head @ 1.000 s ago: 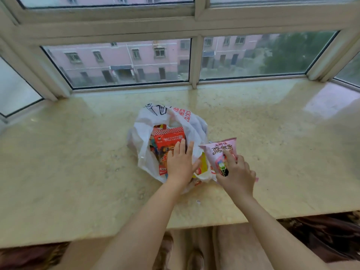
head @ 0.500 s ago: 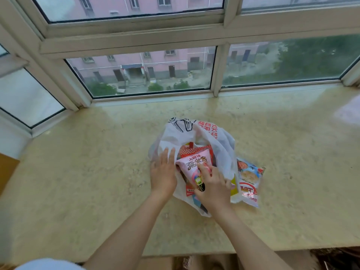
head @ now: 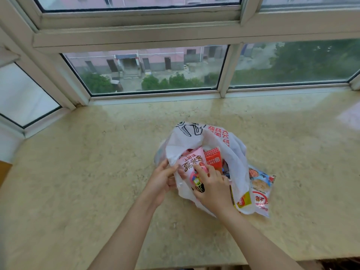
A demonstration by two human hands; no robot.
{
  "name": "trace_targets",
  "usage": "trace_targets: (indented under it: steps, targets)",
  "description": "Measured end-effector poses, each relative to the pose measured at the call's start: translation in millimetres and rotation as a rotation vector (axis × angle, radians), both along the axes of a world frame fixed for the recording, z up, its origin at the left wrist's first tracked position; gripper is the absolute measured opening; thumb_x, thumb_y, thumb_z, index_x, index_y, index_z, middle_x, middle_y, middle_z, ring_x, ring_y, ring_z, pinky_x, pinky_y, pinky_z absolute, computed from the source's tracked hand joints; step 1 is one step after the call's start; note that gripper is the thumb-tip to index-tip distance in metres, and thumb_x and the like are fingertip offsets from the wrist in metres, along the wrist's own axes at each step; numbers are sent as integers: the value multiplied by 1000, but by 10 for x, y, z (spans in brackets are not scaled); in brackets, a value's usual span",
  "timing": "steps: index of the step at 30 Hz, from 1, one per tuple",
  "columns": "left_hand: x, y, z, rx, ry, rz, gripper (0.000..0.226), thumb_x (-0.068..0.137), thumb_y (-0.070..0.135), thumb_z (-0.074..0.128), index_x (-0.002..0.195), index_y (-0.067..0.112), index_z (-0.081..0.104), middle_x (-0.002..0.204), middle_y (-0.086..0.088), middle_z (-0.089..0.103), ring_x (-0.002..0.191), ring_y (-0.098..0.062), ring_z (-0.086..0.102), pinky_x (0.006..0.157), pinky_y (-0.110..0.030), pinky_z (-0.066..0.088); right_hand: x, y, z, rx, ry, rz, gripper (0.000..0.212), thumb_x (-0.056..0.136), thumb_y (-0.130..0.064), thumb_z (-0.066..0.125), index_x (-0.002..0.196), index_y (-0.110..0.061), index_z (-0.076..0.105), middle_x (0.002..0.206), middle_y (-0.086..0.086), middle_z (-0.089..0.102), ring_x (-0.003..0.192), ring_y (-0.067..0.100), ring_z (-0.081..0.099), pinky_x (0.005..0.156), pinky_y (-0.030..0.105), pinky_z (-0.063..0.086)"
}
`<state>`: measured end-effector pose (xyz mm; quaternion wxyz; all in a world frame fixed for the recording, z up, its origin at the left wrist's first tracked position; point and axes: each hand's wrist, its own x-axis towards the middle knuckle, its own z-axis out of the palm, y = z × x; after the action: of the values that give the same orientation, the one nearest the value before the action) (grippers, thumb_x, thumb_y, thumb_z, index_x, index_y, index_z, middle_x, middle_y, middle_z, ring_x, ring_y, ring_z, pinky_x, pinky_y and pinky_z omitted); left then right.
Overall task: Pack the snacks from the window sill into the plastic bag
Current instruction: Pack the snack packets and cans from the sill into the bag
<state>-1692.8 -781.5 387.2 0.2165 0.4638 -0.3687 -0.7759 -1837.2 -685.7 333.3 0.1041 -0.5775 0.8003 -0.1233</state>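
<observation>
Pink snack packet now sits inside the plastic bag.
Right hand pushes it deeper, gripping — left hand pinches the rim; blue packet remains outside.

the right hand covers the pink packet's lower half; the plastic bag hides most snacks inside.

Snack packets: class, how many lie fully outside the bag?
1: the blue-and-white plastic snack packet lies on the sill, right of the white plastic bag. Others may hide beneath it.

Soft window daylight; wide-angle edges bend.
</observation>
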Motion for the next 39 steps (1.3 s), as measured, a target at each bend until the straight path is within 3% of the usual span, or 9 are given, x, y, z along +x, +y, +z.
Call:
trace_targets:
  steps: [9,13,16,20,23,26,30,34,39]
  targets:
    - [-28,-221,677,25,209,-43,15,92,10,53,106,11,60,72,-2,68,63,-14,68,62,-29,59,35,-562,260,-107,95,110,57,85,-44,29,126,-19,60,121,15,62,100,35,62,82,54,48]
    - [-19,-333,885,20,230,-43,19,95,7,50,109,8,62,71,-2,69,63,-11,68,58,-25,58,23,-722,280,277,37,372,78,89,-5,50,153,-22,9,160,11,3,147,29,8,117,49,13]
    - [-34,-375,949,15,201,-17,21,96,6,48,110,11,64,71,-1,69,62,-11,68,55,-23,57,-86,-713,250,236,-109,456,76,89,0,53,152,-25,18,160,3,14,146,24,14,116,48,18]
    - [-30,-415,942,48,189,41,26,95,6,49,117,14,62,73,1,69,64,-10,69,52,-22,55,-458,-427,72,-212,-99,-7,47,81,-18,68,126,-16,58,130,10,56,116,33,54,94,48,47]
    - [-18,-397,920,65,186,58,26,95,6,49,117,14,60,73,1,69,64,-9,69,52,-23,55,-773,-60,-87,16,28,-412,65,76,-21,74,134,-10,46,136,16,47,121,35,48,95,46,44]
    - [-3,-368,916,81,175,73,23,96,5,48,112,13,61,72,1,70,64,-10,69,51,-23,55,-873,123,-20,293,-161,-662,34,81,-21,63,113,-10,59,104,12,62,93,32,60,69,35,48]
    - [48,-410,995,73,159,69,22,97,5,46,110,13,63,72,2,71,63,-9,70,53,-23,57,-1047,11,228,26,-596,-846,12,77,-9,61,83,-4,70,69,9,68,67,27,64,66,35,52]
    - [39,-531,1149,70,130,19,22,98,6,44,107,8,64,80,-1,74,68,-10,71,55,-23,57,-1332,-312,1032,-240,-1251,-812,2,89,-1,59,90,0,62,80,14,69,69,24,67,69,39,55]
    - [-93,-711,1388,95,179,4,22,98,4,42,100,2,64,75,-1,74,64,-7,71,60,-23,59,-1638,-502,1719,-206,-1389,-619,17,96,2,45,111,-3,51,99,9,70,88,21,67,65,38,56]
